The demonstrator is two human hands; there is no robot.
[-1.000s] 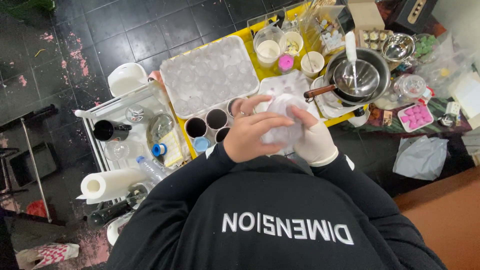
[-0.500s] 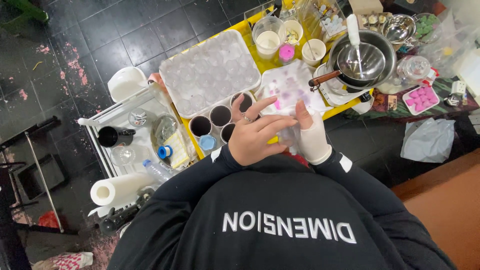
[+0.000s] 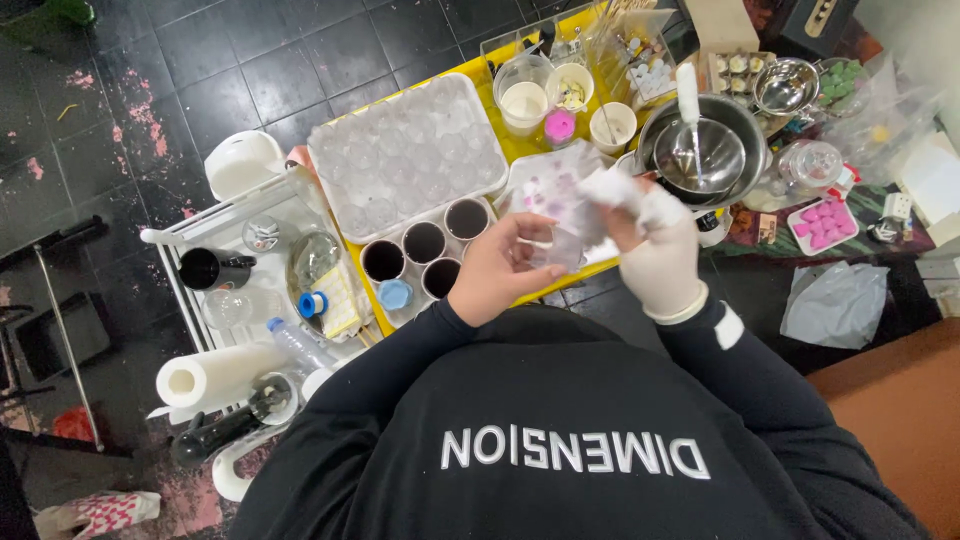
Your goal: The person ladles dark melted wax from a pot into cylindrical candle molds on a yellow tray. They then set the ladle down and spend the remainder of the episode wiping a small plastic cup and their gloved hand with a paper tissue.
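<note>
Two hands at work: our bare left hand (image 3: 497,272) pinches thin clear glove (image 3: 568,240), our gloved right hand (image 3: 655,252) grips its other end, above yellow table (image 3: 500,140) beside dark cups (image 3: 424,243).

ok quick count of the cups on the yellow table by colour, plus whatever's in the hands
dark-filled cups: 4
pale cups: 3
pink cup: 1
clear plastic piece, pinched between left hand and gloved right hand: 1
total: 9
</note>
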